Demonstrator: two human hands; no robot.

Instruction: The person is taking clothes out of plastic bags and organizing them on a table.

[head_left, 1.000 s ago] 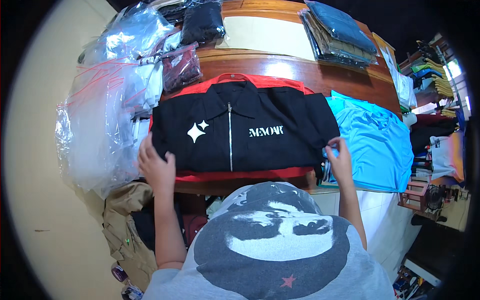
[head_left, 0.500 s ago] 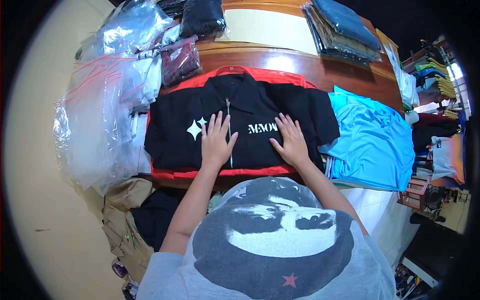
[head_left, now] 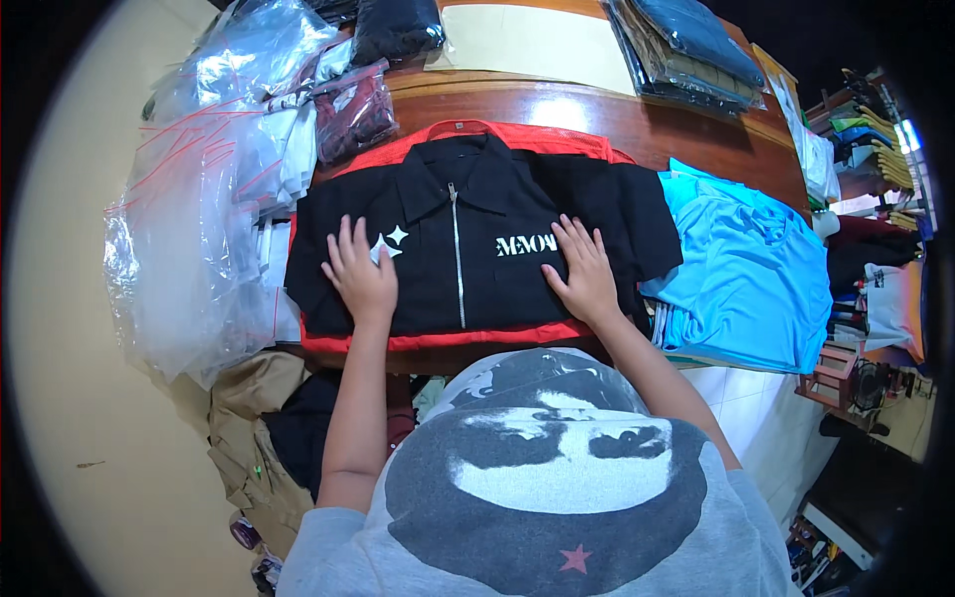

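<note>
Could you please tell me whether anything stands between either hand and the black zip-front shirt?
Nothing visible does: the left hand and the right hand both rest palm-down directly on the black shirt, and the red garment lies beneath it.

White lettering [head_left: 524, 246] on black shirt [head_left: 481, 261], end probably covered, white stars [head_left: 396, 236] opposite

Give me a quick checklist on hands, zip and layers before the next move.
1. Left hand open on black shirt: ok, partly covering the star print.
2. Right hand open on black shirt: ok, at the end of the white lettering.
3. Zip closed: ok, pull near the collar.
4. Nothing under black shirt: not ok, red garment shows beyond its upper and lower edges.
5. Back of black shirt smooth: cannot tell, hidden.
</note>
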